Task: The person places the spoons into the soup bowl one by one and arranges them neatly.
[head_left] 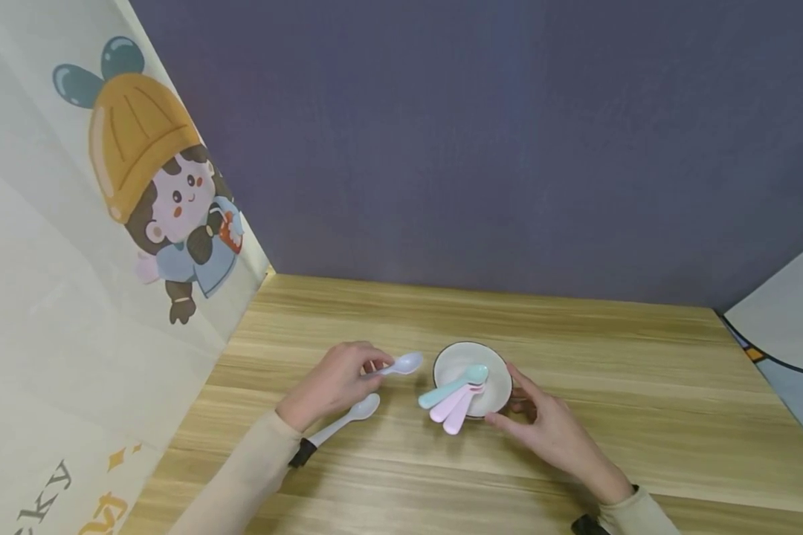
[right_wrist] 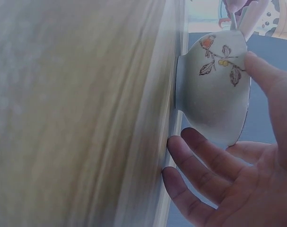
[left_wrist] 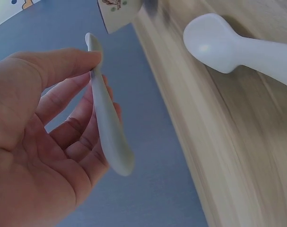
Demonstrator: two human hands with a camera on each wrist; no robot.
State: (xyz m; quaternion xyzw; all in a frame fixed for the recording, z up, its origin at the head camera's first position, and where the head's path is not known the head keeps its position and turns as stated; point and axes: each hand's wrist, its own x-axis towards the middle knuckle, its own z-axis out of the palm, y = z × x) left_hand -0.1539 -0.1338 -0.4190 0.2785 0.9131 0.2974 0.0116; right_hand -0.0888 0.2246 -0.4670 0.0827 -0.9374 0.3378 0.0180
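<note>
"Wood-grain counter, dark wall behind it. What do you grip?"

"Your left hand pinches a pale spoon just beside the bowl. Your right hand touches the rim, fingers relaxed. Three spoons rest in the bowl, handles outward."

Bowl on table, three spoons in it, one spoon on table at left, wall behind
</note>
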